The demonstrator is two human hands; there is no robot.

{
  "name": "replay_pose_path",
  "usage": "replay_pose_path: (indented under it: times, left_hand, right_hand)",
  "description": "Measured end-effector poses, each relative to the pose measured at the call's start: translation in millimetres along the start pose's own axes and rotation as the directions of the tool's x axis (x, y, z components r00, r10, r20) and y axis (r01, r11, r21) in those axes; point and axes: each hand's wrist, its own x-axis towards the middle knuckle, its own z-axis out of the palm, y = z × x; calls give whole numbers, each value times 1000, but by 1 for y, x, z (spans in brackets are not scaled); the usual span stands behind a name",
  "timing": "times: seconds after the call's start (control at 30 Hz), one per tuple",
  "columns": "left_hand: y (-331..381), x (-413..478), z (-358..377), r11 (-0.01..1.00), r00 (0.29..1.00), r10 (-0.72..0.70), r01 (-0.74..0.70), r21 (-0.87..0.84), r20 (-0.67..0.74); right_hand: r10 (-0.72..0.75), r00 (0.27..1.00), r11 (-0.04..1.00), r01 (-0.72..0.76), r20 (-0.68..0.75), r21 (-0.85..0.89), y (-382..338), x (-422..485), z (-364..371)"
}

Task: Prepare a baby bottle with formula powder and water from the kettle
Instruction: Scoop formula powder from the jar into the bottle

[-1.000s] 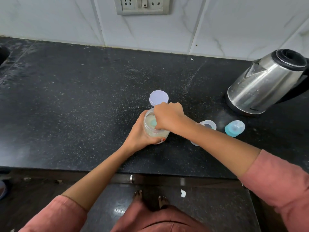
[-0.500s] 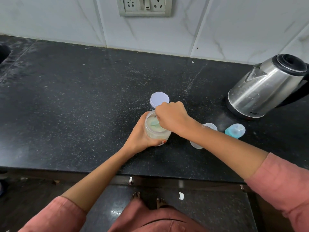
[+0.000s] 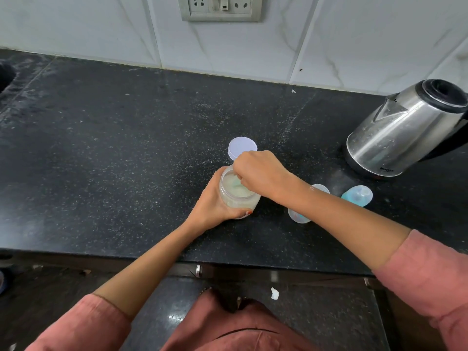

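A clear plastic jar (image 3: 236,196) with pale formula powder stands on the black counter (image 3: 114,160), tilted slightly. My left hand (image 3: 215,206) wraps around its left side. My right hand (image 3: 260,173) is over the jar's mouth, pinching a teal scoop (image 3: 236,183) that dips into the powder. The jar's white lid (image 3: 241,147) lies flat just behind. The open baby bottle (image 3: 300,215) stands to the right, mostly hidden by my right forearm. Its teal nipple cap (image 3: 357,196) lies beyond it. The steel kettle (image 3: 405,133) stands at the far right.
A tiled wall with a socket panel (image 3: 220,7) runs along the back. A dark sink edge (image 3: 5,74) shows at the far left. The counter's front edge (image 3: 177,259) is just below my arms, with the floor beneath.
The camera has tilted down a little. My right hand has shifted slightly over the jar mouth, with the scoop deeper in the powder. My left hand keeps its hold.
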Motion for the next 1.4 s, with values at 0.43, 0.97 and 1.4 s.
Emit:
replay_pose_path:
  times: [0.43,0.97,1.4]
  left_hand:
    - [2,-1,0,999,1000,24,-24,-33,0]
    - [-1,0,0,999,999,42,-42,0,-8]
    - [0,0,0,1000,1000,26,-26,11,-9]
  right_hand:
    - [-75,970,996,61,233,69,-4,3,-2]
    - [136,984,823,-179,119,538,28,-2,4]
    - [59,985,764,-149,162,628,25,-10,5]
